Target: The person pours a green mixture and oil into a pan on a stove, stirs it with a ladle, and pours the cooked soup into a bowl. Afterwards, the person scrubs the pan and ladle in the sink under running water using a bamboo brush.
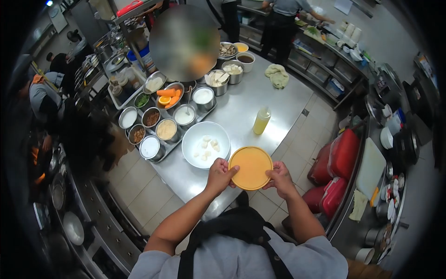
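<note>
Clock below = laid over the view, 12 pointing away from the wearer.

Both hands are on the round orange piece [251,167]: L hand [222,176] pinches its rim at 9, R hand [281,177] at approx. 3 to 4, thumbs on top, fingers curled round the edge. It's in front of the wearer, by the near edge of the steel table [253,95]; can't tell if it's held clear of it.

Risks (my judgement): main one is a drop. Grip is only at the rim, so wet or oily fingers could slip, & floor tiles [267,202] show at 5 to 6. If one hand lets go early, the piece would prob. swing down from the other. The white bowl [191,135] is just beside it at 10, w/ pale chunks [214,146] inside; a careless move that way could knock its rim & spill them. The squeeze bottle [261,123] stands near 12 to 1, tall & narrow, so a fwd elbow or wrist bump could tip it. Past the bowl at 9, the steel pot of white stuff [150,148] has no lid on, so bits could fall in.

Looks: flat, circular, yellow-orange, w/ a thin raised rim & a plain, slightly matte centre. No cracks or stains visible at this res. Underside hidden; lid or shallow container, can't tell.
</note>
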### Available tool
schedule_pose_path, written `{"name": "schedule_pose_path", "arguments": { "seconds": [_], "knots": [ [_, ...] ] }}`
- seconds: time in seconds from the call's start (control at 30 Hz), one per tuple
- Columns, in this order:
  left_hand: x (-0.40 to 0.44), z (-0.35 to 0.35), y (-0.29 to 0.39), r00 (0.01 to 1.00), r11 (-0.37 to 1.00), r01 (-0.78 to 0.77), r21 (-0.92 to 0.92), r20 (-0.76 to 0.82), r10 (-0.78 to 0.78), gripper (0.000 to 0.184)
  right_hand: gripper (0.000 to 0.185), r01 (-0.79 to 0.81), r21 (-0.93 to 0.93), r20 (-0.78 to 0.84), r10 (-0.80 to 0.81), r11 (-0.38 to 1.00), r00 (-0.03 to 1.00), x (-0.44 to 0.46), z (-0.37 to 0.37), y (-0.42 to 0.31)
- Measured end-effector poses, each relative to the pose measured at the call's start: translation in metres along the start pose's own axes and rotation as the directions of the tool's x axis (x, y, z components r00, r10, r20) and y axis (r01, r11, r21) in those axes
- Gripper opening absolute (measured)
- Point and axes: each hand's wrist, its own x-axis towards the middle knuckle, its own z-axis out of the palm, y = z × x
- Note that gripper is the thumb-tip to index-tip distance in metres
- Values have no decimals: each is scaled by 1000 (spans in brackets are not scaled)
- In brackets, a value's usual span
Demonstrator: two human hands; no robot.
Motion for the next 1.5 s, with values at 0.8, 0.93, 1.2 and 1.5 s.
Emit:
{"name": "schedule_pose_path", "arguments": {
  "seconds": [0.8, 0.93, 1.2, 1.5],
  "knots": [
    [190, 113, 5, 905, 744, -267, 612, -106, 412, 70, 18, 181, 168, -51, -175, 969, 983, 209, -150, -115],
    [185, 117, -2, 903, 845, -212, 490, -233, 361, 58, 18, 154, 175, -4, -156, 972, 988, 244, -124, -122],
    [75, 83, 32, 880, 801, -393, 452, -69, 471, 54, 31, 352, -306, -291, -439, 884, 850, 279, -84, -124],
    [-71, 12, 37, 623, 642, -321, 697, -355, 697, 46, 22, 886, 2, 800, -532, 463, 276, 40, 128, -108]
  ]
}}
